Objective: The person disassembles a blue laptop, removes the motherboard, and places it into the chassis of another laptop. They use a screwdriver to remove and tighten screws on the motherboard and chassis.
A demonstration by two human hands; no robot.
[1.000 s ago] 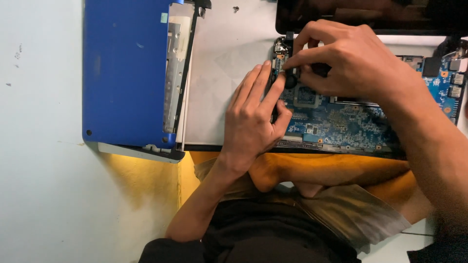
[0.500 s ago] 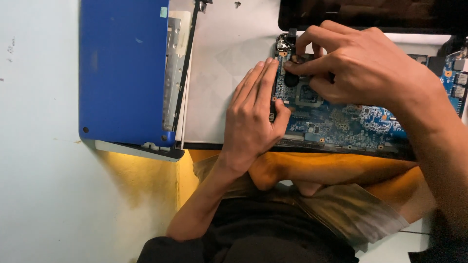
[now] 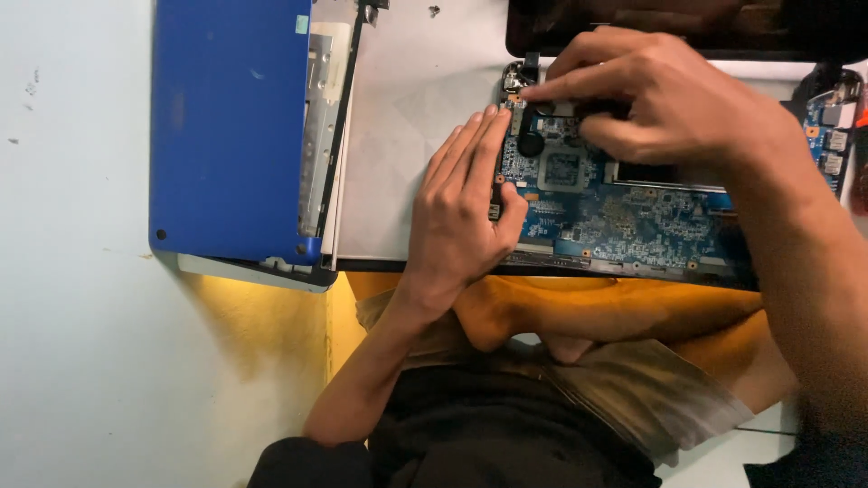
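the right hand [image 3: 665,95] has been shifted slightly, fingertips pinched narrow at the blue circuit board [image 3: 624,212] upper-left corner, while the left hand [image 3: 461,212] is kept flat, pressed open on its left edge.

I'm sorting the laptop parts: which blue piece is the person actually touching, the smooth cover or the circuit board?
The blue circuit board: both the left hand and right hand rest on it. The smooth blue cover lies untouched.

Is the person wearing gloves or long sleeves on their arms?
No gloves. Both the left hand and the right hand are bare, with no rings or watch showing. Both forearms are bare too; no sleeve shows on either.
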